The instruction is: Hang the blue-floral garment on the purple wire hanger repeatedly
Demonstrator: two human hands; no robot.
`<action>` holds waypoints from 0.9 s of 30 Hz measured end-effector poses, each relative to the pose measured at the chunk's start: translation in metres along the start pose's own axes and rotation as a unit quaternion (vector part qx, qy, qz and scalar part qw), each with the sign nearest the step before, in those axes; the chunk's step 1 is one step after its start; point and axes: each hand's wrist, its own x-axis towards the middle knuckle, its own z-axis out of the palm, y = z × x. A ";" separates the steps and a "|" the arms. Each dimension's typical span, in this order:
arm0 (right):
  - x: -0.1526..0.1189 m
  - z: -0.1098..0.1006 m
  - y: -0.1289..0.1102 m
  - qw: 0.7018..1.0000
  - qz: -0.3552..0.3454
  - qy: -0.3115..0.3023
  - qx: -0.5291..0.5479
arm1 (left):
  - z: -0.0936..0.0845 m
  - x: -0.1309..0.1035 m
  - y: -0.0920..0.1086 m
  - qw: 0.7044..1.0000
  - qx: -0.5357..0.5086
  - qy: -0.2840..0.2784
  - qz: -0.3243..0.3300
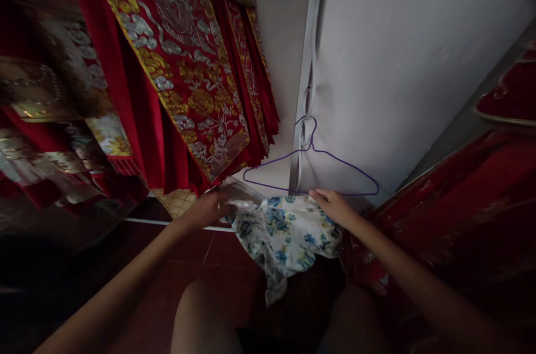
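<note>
A purple wire hanger [343, 163] hangs by its hook from a white looped cord [307, 98] beside the wall. Just below its lower bar is a white cloth with blue and yellow flowers [288, 228], its lower end dangling. My right hand [333, 204] pinches the cloth's top edge close to the hanger's bottom bar. At the cloth's left end, my left hand [211, 206] has its fingers closed on the bunched fabric, near the hem of a red garment.
Red pleated garments with gold and silver embroidery [196, 75] hang at the upper left. A pale wall [377, 52] rises behind the hanger. Dark red material [460, 197] fills the right side. A white rod [154, 221] runs low across the left, above a reddish tiled floor [188, 253].
</note>
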 end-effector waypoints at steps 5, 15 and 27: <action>-0.001 -0.006 0.000 0.999 0.010 -0.025 0.043 | 0.025 0.032 0.028 0.999 -0.010 -0.048 0.009; -0.030 0.006 -0.018 0.992 0.025 0.022 0.121 | 0.099 0.064 0.044 0.955 0.159 0.011 0.249; -0.011 -0.087 0.026 0.959 0.188 0.179 0.112 | 0.090 0.079 0.033 0.913 0.284 0.031 0.291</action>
